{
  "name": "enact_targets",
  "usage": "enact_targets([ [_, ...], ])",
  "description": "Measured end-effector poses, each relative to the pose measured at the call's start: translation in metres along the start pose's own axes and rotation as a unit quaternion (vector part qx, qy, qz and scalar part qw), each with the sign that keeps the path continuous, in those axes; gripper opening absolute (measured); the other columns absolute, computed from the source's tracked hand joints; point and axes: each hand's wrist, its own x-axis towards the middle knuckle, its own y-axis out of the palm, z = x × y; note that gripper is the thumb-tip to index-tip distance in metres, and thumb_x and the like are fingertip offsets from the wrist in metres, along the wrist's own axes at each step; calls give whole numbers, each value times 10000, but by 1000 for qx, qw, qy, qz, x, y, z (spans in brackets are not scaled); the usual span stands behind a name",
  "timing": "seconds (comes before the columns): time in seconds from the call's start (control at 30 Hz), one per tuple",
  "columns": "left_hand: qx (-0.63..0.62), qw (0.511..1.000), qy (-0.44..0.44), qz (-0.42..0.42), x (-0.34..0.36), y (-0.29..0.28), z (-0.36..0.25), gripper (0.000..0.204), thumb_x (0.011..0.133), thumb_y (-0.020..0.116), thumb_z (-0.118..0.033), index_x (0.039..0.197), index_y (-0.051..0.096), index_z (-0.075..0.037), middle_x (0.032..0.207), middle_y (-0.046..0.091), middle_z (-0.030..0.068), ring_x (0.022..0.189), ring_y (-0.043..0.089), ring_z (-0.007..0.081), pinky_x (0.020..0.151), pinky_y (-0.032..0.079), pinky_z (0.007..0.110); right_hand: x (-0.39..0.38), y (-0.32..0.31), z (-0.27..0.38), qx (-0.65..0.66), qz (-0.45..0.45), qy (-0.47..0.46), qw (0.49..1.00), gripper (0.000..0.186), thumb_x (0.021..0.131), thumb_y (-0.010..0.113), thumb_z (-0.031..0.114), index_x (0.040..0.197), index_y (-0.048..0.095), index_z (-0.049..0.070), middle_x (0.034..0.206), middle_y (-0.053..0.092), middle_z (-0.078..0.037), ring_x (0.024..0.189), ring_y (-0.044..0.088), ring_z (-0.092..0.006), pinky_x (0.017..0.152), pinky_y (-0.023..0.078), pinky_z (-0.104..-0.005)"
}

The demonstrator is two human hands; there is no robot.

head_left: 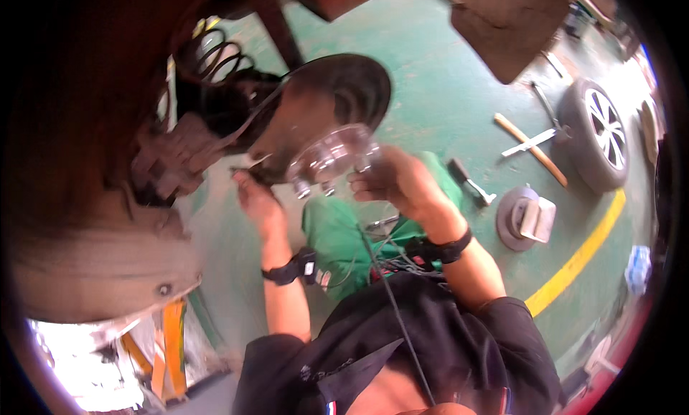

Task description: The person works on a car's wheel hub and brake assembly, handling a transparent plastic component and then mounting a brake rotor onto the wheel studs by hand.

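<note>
My right hand is closed on a shiny wheel hub with protruding studs, its fingers at the hub's right side and lower edge. The hub is slightly blurred, in front of a round dark backing plate. My left hand is lower left of the hub, fingers bent at a small dark part I cannot make out. A rusty brake caliper hangs above and left of it, near a coil spring.
A detached wheel, a wooden-handled tool, several metal tools, a hammer and a grey disc with pale pads lie on the green floor at right. The wheel arch liner fills the left. Cables cross my lap.
</note>
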Motion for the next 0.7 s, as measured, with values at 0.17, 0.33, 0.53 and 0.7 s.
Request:
enact_targets([
  [0.17, -104, 991, -25, 84, -20, 12, -26, 688, 1023, 424, -569, 1298, 491, 59, 1299, 570, 119, 1141, 572, 214, 1000, 450, 354, 9, -11, -14, -22, -100, -54, 993, 397, 1000, 488, 325, 1109, 568, -48, 1010, 678, -192, 841, 684, -284, 779, 593, -418],
  [0.33, -62, 992, -52, 93, -23, 10, -38, 716, 1020, 416, -581, 1314, 472, 70, 1296, 572, 121, 1134, 573, 207, 987, 457, 348, 12, -7, -14, -10, -53, -19, 998, 364, 1007, 474, 300, 1072, 565, -47, 917, 670, -160, 754, 683, -276, 755, 598, -411],
  [0.53, -96, 993, -6, 74, -23, 14, -35, 704, 995, 445, -621, 1235, 547, 34, 1119, 613, 76, 937, 575, 146, 814, 471, 277, 6, 4, -16, 11, -57, -8, 998, 330, 1003, 442, 254, 1075, 551, -49, 924, 666, -158, 781, 691, -293, 734, 593, -400],
  [0.7, -40, 997, -41, 42, -18, 14, -28, 600, 978, 497, -622, 1062, 588, -34, 817, 538, -46, 667, 415, 48, 557, 325, 232, 7, 15, -14, 21, -105, -22, 994, 255, 998, 452, 235, 1027, 557, 5, 887, 664, -131, 752, 688, -260, 706, 600, -386],
])
